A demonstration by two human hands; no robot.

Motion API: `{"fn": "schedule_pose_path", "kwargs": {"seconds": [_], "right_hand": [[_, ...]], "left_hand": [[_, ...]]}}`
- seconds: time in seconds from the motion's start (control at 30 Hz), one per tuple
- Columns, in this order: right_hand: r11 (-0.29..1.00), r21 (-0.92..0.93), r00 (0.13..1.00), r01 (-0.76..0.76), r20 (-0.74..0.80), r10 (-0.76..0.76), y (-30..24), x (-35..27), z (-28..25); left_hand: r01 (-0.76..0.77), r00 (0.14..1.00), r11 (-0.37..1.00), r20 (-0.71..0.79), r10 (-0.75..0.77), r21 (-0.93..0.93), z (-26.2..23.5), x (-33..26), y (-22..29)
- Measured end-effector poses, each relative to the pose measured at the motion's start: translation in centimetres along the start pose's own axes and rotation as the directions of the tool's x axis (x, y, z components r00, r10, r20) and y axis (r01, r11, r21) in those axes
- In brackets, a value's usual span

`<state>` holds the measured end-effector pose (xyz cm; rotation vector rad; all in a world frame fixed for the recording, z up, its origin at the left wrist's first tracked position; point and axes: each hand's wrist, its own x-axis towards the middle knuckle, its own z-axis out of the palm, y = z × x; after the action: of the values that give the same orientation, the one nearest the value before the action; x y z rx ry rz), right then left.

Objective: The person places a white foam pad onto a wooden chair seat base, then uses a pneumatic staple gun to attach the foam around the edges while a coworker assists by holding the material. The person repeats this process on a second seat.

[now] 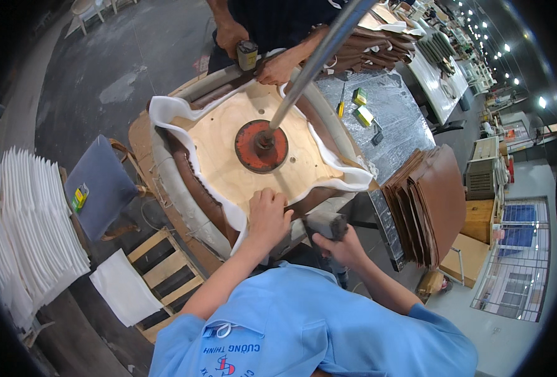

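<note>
A plywood seat panel (218, 135) lies before me, pressed by a round red clamp disc (245, 151) on a metal rod. White padding (203, 188) and a brown leather cover (193, 173) wrap up around its edge. My left hand (269, 220) is at the near edge, fingers bent over the leather, which they seem to grip; the fingertips are partly hidden. Just to the right, my right hand (347, 248) is closed around a staple gun (325, 224), its nose close to the leather edge.
Across the seat, a co-worker's hand (230, 36) holds another staple gun (247, 55); their other hand (278, 68) presses the edge. Brown leather pieces (432, 201) are stacked beside a plastic-covered table (394, 116). White sheets (27, 220) and a blue-grey cushioned chair (102, 182) stand left.
</note>
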<state>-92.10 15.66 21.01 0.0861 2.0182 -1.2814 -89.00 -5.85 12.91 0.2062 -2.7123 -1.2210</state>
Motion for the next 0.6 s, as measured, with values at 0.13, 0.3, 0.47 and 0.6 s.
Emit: {"fn": "schedule_pose_path", "kwargs": {"seconds": [0.13,0.3,0.47,0.6], "right_hand": [[0.998,0.055,0.998,-0.004,-0.069,0.008,0.2,0.2,-3.7],[1.000,0.016,1.000,0.019,-0.022,-0.019,-1.4,2.0,-5.7],[0.996,-0.076,0.999,-0.038,0.025,0.040,-2.2,3.5,-5.9],[0.990,-0.127,0.994,-0.069,0.076,0.079,-2.4,4.0,-5.5]], "left_hand": [[-0.074,0.995,0.997,0.068,0.073,0.015,2.4,3.1,1.6],[-0.115,0.993,0.987,0.037,0.112,0.112,4.8,3.6,1.8],[-0.145,0.987,0.984,0.089,0.136,0.106,4.4,2.5,1.1],[-0.199,0.976,0.980,0.091,0.197,0.017,3.9,1.7,0.1]]}}
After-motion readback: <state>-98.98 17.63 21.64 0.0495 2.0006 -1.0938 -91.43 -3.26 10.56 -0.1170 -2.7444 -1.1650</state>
